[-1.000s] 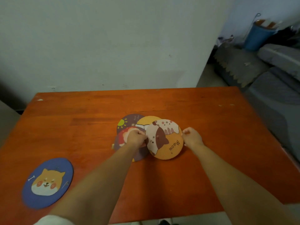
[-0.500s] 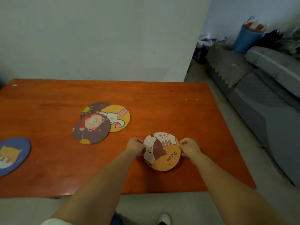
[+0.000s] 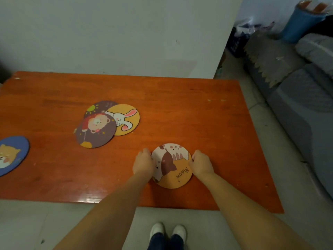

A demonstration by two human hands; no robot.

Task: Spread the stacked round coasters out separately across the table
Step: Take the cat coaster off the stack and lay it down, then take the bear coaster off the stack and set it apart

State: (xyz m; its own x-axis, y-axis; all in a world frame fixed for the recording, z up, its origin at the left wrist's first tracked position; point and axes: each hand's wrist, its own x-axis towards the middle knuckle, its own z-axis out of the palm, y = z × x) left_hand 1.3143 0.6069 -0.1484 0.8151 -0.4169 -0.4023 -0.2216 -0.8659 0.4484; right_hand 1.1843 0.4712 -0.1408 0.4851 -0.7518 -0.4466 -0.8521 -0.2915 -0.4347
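An orange cat coaster (image 3: 172,166) with the word "Meow" lies flat near the front right of the orange wooden table (image 3: 180,109). My left hand (image 3: 143,164) pinches its left rim and my right hand (image 3: 201,164) pinches its right rim. Three coasters overlap left of centre: a brown bear coaster (image 3: 96,131) on top, a yellow rabbit coaster (image 3: 126,120) to its right, and a dark sun coaster (image 3: 101,106) mostly hidden behind them. A blue dog coaster (image 3: 10,155) lies alone at the left edge, partly out of frame.
The table's front edge runs just below my hands, with floor and my white shoes (image 3: 167,231) beneath. A grey sofa (image 3: 302,98) stands to the right of the table, and a blue bucket (image 3: 299,24) sits behind it. A white wall backs the table.
Both hands carried the cat coaster off the pile toward the table's front right and set it down. The view swung right, so the remaining pile and dog coaster now sit further left.
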